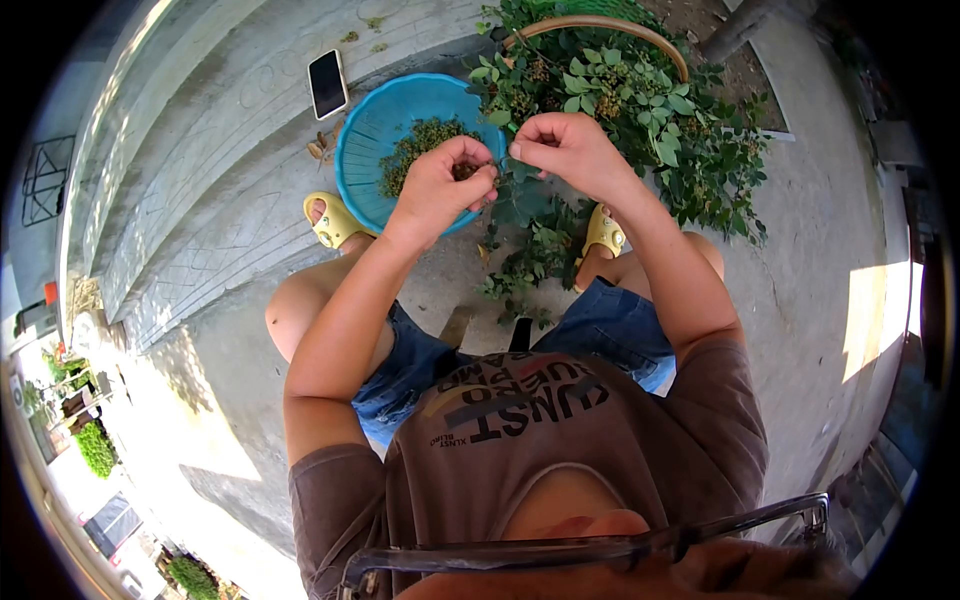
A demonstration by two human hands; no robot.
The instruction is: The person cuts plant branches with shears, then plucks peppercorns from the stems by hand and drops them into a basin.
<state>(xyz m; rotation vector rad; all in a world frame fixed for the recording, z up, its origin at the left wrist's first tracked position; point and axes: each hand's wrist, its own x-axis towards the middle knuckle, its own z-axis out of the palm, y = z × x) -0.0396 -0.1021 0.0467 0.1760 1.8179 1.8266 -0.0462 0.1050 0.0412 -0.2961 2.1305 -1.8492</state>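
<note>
My left hand is closed over the right side of a blue plastic basin, with small brownish clusters partly showing in its curled fingers. My right hand is pinched closed just right of the basin rim, with a leafy sprig at its fingertips; the exact grip is partly hidden. Small green and brown seed or berry clusters lie in the basin. Leafy branches with similar clusters are heaped beyond and beside my right hand.
A brown hoop-like basket rim arches behind the branches. A phone lies on the concrete step left of the basin. More leafy stems lie between my feet, which wear yellow clogs. Concrete steps rise at the left.
</note>
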